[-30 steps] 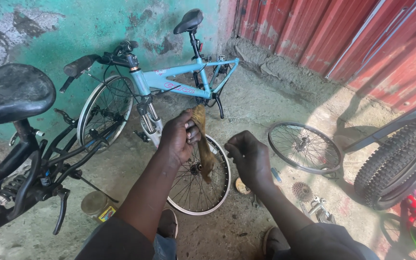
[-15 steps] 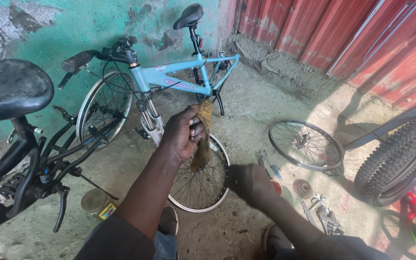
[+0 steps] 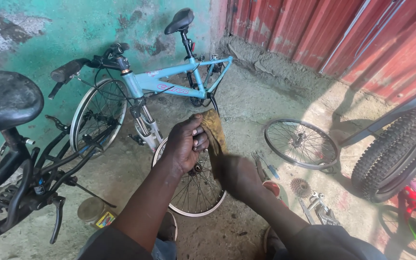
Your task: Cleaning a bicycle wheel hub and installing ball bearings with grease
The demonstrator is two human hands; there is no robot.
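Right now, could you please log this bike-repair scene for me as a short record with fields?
setting: concrete floor by a teal wall and red corrugated sheeting
left hand: fingers closed on a brownish rag
right hand: blurred, low beside the rag; grip cannot be told
under the hands: bare spoked wheel lying on the floor
nearby: light blue bicycle with no rear wheel; second loose wheel; knobby tyre; wrenches and cog cluster on the floor
left edge: black bicycle
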